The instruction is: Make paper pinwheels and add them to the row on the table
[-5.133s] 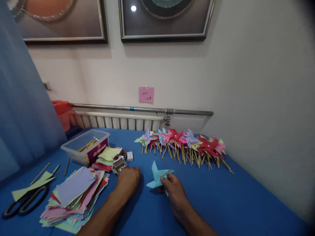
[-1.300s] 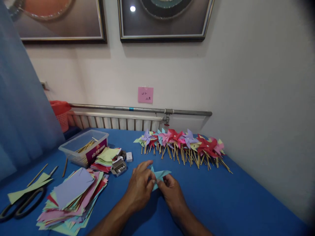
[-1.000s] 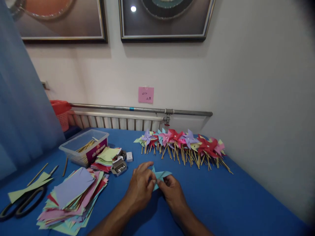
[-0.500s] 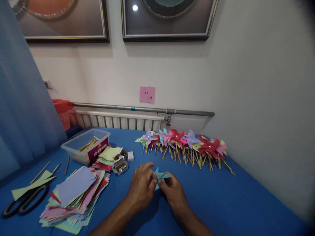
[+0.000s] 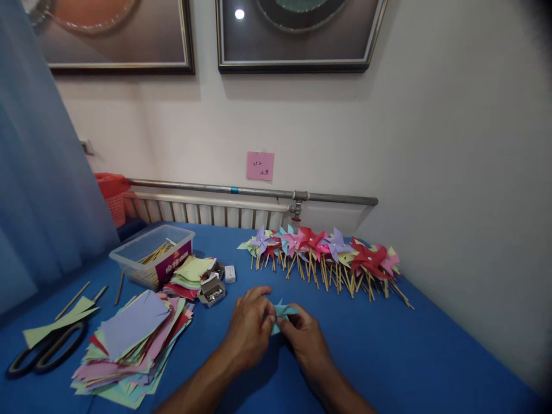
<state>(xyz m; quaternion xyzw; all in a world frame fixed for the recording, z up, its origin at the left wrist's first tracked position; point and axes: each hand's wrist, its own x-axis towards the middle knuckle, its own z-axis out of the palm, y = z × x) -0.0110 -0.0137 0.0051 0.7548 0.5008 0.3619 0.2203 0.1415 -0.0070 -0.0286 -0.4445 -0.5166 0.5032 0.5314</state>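
A light-blue paper pinwheel is held between my hands above the blue table cover. My left hand pinches its left side, fingertips meeting near the middle of the folded paper. From the other side my right hand grips it with thumb and fingers closed on the paper. Their fingers partly hide the folds and centre; whether a pin is between the fingertips I cannot tell. Nearest to my left hand stands a small open box of metal pushpins.
Finished pinwheels on sticks lie in a row at the back right. Stacked coloured paper and scissors under a cut green sheet lie on the left. Behind them are a plastic tub of sticks and a smaller paper pile.
The pinwheel has tilted slightly between my fingers, and its upper point looks lower. Both hands keep nearly the same place and grip. The whole view has shifted a little.
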